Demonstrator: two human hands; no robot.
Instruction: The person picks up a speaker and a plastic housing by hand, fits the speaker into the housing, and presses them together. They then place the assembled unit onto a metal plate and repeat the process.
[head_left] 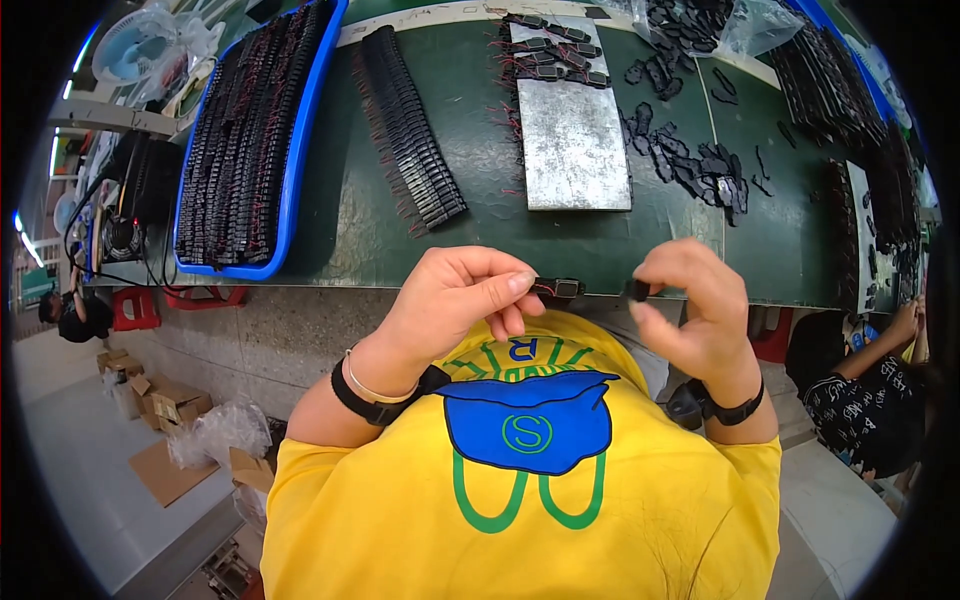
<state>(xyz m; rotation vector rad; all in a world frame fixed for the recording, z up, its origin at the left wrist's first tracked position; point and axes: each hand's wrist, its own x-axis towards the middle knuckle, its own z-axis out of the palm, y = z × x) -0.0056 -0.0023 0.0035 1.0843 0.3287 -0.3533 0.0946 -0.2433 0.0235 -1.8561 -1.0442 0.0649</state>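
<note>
My left hand (450, 300) pinches a small black rectangular part with red wires (566, 288), which looks like a mini speaker, between thumb and forefinger in front of my chest. To its right, my right hand (703, 305) grips a small dark piece (637, 290) between thumb and fingertips; its exact kind is too small to make out. The two hands are apart, close to the table's near edge. Beyond them lies a silver metal plate (575, 150) with several similar wired parts (560, 60) on its far end and along its left side.
Thin black strips and pads (690, 165) are scattered right of the plate, below a clear plastic bag (765, 30). A long row of wired parts (415, 135) lies left of it. A blue tray (302, 150) holds many more. A co-worker (865, 400) sits at right.
</note>
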